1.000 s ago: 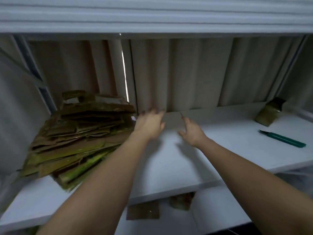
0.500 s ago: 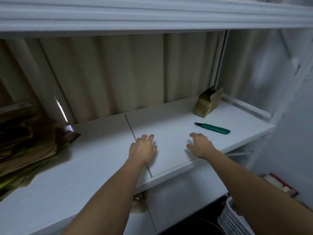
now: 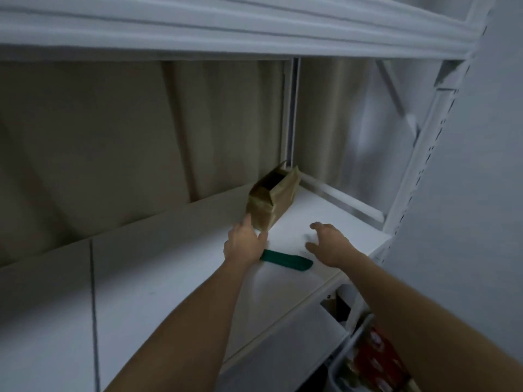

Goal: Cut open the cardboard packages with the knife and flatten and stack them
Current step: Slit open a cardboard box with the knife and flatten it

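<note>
A small brown cardboard box (image 3: pixel 272 200) with an open top stands at the back right of the white shelf (image 3: pixel 169 278). My left hand (image 3: pixel 244 241) reaches up to its near left corner, fingers extended, touching or nearly touching it. A green-handled knife (image 3: pixel 287 260) lies flat on the shelf just below both hands; its blade end is hidden under my left hand. My right hand (image 3: pixel 329 244) hovers open to the right of the box, above the shelf, holding nothing.
A beige curtain (image 3: pixel 141 137) hangs behind the shelf. Another white shelf (image 3: pixel 226 26) runs overhead. A white upright frame (image 3: pixel 418 154) closes the right side. Below right, a white wire basket (image 3: pixel 351 349) holds red packaging.
The view has swung right, leaving the stack of flattened cardboard out of sight. Both hands have moved right and forward past the knife to the small box.
</note>
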